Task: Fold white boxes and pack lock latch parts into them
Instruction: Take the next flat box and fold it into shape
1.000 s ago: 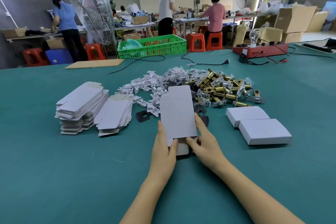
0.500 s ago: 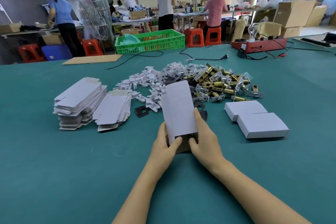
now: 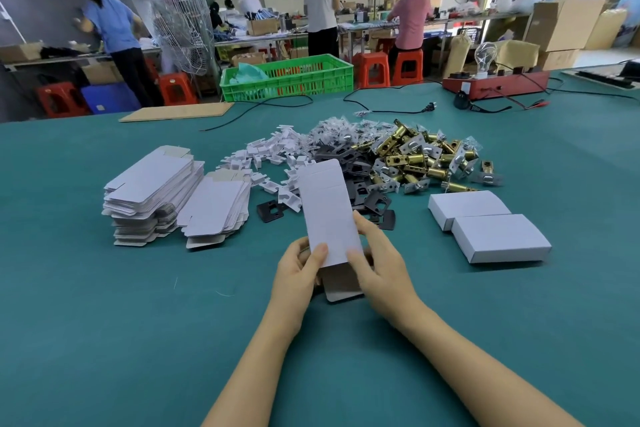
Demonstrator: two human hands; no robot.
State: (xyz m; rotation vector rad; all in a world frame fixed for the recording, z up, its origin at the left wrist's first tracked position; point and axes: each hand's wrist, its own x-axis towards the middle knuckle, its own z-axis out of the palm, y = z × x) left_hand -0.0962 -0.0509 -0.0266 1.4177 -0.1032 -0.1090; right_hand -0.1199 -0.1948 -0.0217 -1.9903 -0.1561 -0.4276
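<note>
While both hands work its lower end, the flat white box blank (image 3: 327, 215) stands tilted above the green surface (image 3: 104, 322), mid-width, toward the near edge. Left hand (image 3: 299, 269) pinches the blank's lower left edge, thumb on its face. Right hand (image 3: 379, 262) grips the right edge. Latch parts pile (image 3: 412, 159) lies beyond, toward the far edge; two folded boxes (image 3: 485, 224) right; blank stacks (image 3: 169, 198) left.
</note>
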